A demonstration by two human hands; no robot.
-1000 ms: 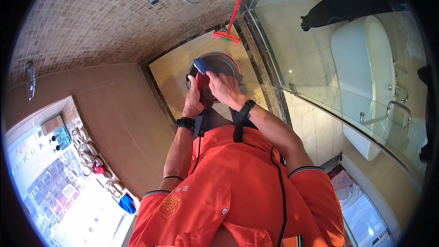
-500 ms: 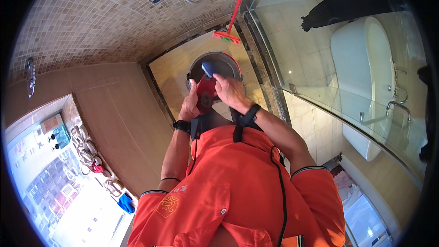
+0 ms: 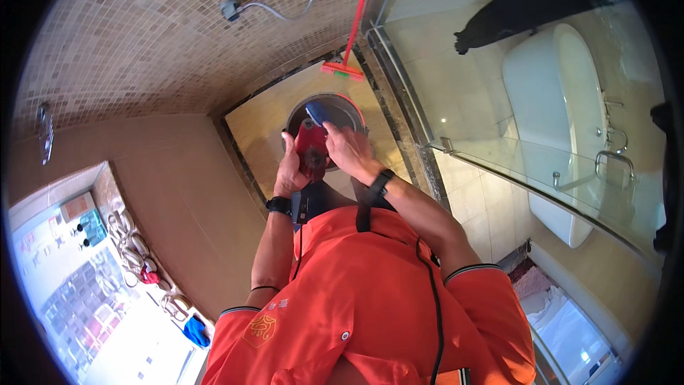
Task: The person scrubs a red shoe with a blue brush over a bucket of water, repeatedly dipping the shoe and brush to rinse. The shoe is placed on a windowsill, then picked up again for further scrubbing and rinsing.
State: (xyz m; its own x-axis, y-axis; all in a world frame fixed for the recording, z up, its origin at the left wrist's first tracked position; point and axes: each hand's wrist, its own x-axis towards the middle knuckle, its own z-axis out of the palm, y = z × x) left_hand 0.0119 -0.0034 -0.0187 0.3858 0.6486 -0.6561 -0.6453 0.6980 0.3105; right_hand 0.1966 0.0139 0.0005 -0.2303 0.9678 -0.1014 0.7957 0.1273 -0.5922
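In front of me, over a dark grey bucket (image 3: pixel 343 115), my left hand (image 3: pixel 289 170) is closed on a red item with a dark round patch (image 3: pixel 309 141); it looks like a shoe, though its full shape is hidden. My right hand (image 3: pixel 350 151) grips a blue scrub brush (image 3: pixel 318 112) with pale bristles. The brush is at the far end of the red item, over the bucket's opening. Whether the bristles touch it I cannot tell.
A red long-handled floor brush (image 3: pixel 343 70) leans beyond the bucket. On the right, a glass partition (image 3: pixel 513 184) separates a white bathtub (image 3: pixel 541 71). Several sandals (image 3: pixel 132 246) and a blue cloth (image 3: pixel 196 331) sit on the window ledge at left. A shower hose (image 3: pixel 299 13) hangs on the tiled wall.
The view has shifted slightly. The brush has tilted and sits closer to the red item, with my right hand moving along. Both hands keep their hold.
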